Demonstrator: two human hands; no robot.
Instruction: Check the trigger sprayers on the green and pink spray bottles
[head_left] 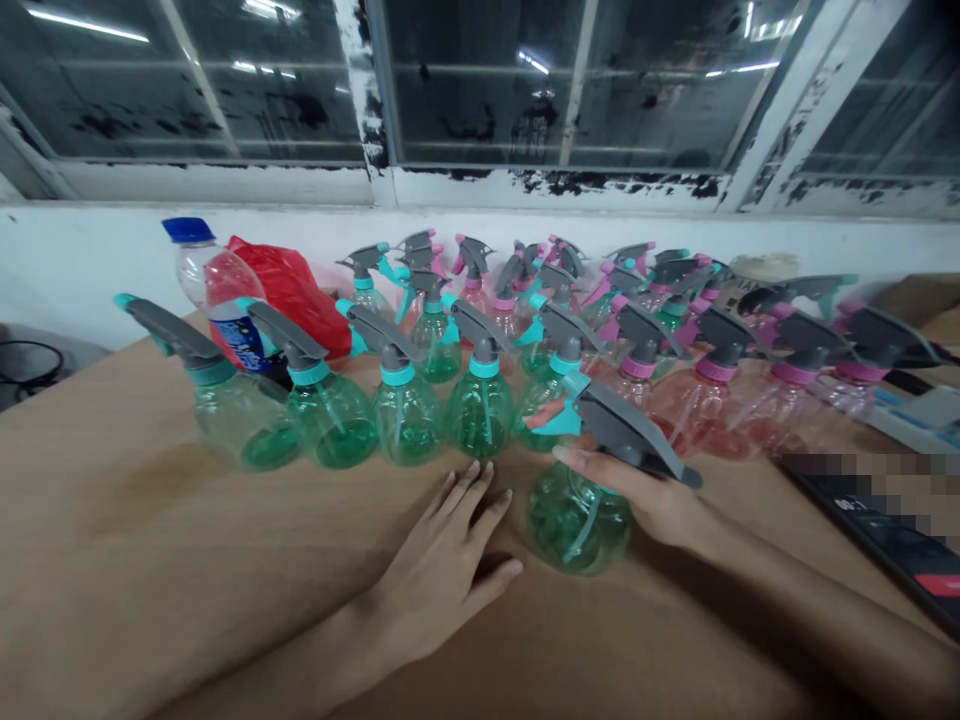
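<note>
My right hand (645,495) grips the neck of a green spray bottle (577,520) with a grey and teal trigger head, standing on the brown table (150,560). My left hand (450,555) lies flat on the table just left of that bottle, fingers stretched out, holding nothing. Behind both hands stands a row of green spray bottles (405,410), and further right several pink spray bottles (705,395).
A plastic drink bottle with a blue cap (217,290) and a red plastic bag (292,290) sit at the back left by the white wall. A dark flat object (892,550) lies at the right. Windows run above the wall.
</note>
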